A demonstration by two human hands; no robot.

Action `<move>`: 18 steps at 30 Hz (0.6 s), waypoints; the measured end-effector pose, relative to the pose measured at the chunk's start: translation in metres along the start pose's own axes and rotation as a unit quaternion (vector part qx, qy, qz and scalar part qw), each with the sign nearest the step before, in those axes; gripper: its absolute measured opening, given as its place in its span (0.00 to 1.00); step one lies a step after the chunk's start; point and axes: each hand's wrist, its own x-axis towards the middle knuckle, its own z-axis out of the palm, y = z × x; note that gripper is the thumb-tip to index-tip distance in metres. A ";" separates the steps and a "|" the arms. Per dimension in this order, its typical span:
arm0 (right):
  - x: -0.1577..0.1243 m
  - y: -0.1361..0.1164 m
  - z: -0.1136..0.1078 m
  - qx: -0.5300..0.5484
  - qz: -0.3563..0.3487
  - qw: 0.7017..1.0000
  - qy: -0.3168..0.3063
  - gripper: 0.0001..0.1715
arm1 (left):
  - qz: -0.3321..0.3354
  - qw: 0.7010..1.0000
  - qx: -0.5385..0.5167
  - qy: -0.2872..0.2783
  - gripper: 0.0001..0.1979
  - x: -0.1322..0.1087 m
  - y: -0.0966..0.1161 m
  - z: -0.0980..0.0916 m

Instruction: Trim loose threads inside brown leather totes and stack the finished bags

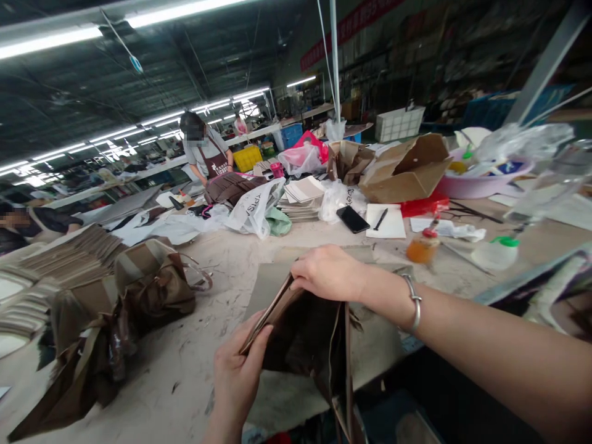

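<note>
Dk brown bag [296,336] is at the table's near edge, mouth gaping toward the wearer, partly over a grey sheet [379,336] on the tabletop [194,357]. L hand [240,357] pinches the near end of the bag's L rim, thumb inside, fingers curled behind, almost no gap btwn. R hand [328,271] grips the same rim's far end, fingers bent tight over it; silver bracelet [413,302] on that wrist. Beyond the R hand, twd table's far edge: blk phone [352,219], next to it a white pad [395,222] w/ blk pen [380,219] on top. Right of those, jar w/ orange liquid [422,248] & a green-capped bottle [497,253], nearer table's R edge. Behind, cardboard box [404,169] & pink basin [481,185] w/ misc. stuff in it. Table's L side: more brown bags [155,283] in a heap, next to stacked panels [78,262]. Past the far edge, a co-worker [215,163] in a brown apron bends over dk brown material [234,188].
</note>
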 end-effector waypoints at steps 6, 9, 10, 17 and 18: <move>0.002 -0.001 0.003 -0.012 0.014 1.000 0.000 0.13 | 0.017 1.000 0.010 0.021 0.14 -0.003 0.001 0.002; 0.001 0.000 0.003 -0.012 0.015 1.000 0.000 0.14 | 0.029 0.999 0.016 0.018 0.13 -0.002 0.002 0.004; 0.001 0.000 0.003 -0.014 0.016 1.000 0.000 0.14 | 0.033 0.999 0.016 0.017 0.13 -0.002 0.002 0.004; 0.004 0.000 0.005 -0.017 0.018 1.000 0.004 0.14 | 0.046 0.999 0.015 0.018 0.13 -0.004 0.005 0.005; 0.004 0.000 0.006 -0.018 0.017 1.000 0.006 0.14 | 0.048 0.999 0.017 0.016 0.13 -0.004 0.005 0.005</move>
